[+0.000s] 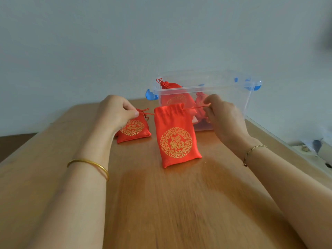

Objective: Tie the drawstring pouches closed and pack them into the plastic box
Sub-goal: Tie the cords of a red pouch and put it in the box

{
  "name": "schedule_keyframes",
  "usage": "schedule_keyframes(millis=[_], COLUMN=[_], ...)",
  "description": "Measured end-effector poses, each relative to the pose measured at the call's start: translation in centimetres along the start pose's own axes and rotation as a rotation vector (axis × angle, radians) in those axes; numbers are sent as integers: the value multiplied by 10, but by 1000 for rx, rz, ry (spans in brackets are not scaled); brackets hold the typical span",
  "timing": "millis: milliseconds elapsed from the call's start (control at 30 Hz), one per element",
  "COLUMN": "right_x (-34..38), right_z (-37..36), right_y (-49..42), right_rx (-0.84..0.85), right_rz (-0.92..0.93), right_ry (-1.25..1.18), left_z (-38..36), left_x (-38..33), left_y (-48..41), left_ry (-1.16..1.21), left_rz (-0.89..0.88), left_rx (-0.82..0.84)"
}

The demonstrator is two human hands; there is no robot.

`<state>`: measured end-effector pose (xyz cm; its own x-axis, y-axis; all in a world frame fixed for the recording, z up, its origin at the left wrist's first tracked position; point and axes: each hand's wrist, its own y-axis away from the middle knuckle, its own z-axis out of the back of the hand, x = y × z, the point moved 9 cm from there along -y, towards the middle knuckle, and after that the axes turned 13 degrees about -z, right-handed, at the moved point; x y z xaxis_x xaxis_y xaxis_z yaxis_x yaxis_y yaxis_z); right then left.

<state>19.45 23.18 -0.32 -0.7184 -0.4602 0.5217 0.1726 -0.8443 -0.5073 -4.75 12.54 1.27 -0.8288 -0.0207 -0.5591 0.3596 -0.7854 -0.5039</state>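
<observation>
A red drawstring pouch (176, 137) with a gold round emblem lies on the wooden table (179, 203), its mouth gathered at the far end. My left hand (115, 112) pinches the red cord on the pouch's left side. My right hand (222, 114) pinches the cord on its right side, and the cord runs taut from the mouth. A second red pouch (133, 130) lies just left, partly under my left hand. Behind stands the clear plastic box (224, 94) with blue latches; it holds at least two red pouches (172, 94).
A plain wall rises close behind the table. The table's right edge runs diagonally past the box, with some small blurred items (312, 144) lying beyond it. Both wrists wear thin bracelets.
</observation>
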Motion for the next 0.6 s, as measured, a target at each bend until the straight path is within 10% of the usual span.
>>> schedule_keyframes(millis=[200, 400, 600], right_x=[-19, -49, -69], right_z=[-9, -61, -55], right_y=[-6, 16, 14], right_rx=[84, 561, 258], right_rz=[-199, -952, -1069], right_ry=[-319, -1174, -1381], left_z=[3, -34, -48], left_x=[4, 34, 20], left_y=[3, 21, 17], left_ry=[36, 1035, 1335], left_rz=[35, 578, 641], left_rx=[-4, -42, -128])
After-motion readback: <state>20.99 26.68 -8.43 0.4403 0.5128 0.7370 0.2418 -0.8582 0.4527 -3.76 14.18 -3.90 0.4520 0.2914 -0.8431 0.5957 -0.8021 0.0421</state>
